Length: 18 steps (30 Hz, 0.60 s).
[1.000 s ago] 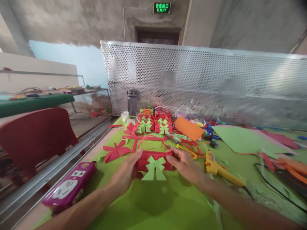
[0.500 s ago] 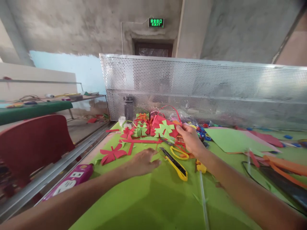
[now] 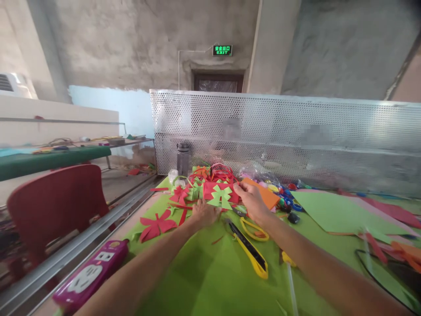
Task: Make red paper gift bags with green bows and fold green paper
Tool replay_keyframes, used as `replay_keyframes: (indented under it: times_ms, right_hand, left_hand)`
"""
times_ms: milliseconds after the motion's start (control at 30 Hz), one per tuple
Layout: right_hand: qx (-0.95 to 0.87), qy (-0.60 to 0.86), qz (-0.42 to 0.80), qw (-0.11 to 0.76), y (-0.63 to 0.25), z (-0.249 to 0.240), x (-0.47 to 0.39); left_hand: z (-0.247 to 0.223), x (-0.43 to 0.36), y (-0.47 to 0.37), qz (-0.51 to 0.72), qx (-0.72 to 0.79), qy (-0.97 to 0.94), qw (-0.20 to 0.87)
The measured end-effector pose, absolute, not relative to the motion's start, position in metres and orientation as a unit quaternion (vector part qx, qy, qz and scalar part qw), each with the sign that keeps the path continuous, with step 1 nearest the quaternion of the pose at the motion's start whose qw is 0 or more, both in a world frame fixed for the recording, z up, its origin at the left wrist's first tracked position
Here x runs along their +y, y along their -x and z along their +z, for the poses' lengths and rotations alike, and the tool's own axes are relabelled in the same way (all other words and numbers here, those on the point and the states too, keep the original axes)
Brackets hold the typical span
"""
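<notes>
Mid-frame, the right hand (image 3: 250, 201) is pinching a red bag (image 3: 208, 189), now joining other bags (image 3: 195, 192); left hand (image 3: 205, 214) nearby, grip unclear.

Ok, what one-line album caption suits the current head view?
The right hand holds a red craft bag with a green bow at its edge, the left hand close by.

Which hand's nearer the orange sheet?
Right. The right hand is close beside the orange sheet, at its left; the left hand is farther left, by the red bag.
</notes>
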State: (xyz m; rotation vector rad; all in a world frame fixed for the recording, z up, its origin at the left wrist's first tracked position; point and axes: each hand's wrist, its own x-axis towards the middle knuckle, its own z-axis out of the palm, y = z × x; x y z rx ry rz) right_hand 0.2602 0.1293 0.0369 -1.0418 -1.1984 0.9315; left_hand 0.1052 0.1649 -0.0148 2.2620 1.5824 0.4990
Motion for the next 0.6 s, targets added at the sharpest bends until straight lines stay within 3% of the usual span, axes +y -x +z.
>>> replay_keyframes:
  times_ms: [167, 333, 600]
  right_hand:
    - [-0.507, 0.45, 0.409, 0.611, -0.257, 0.041, 0.136]
    - [-0.491, 0.443, 0.431, 0.614, -0.253, 0.036, 0.144]
    - [-0.479, 0.441, 0.443, 0.616, -0.244, 0.039, 0.139]
  left_hand:
    - [-0.019, 0.134, -0.105, 0.112, 0.575, -0.806, 0.088]
    - [-0.01, 0.102, -0.104, 0.077, 0.561, -0.818, 0.1]
    - [-0.007, 0.138, -0.073, 0.173, 0.622, -0.754, 0.119]
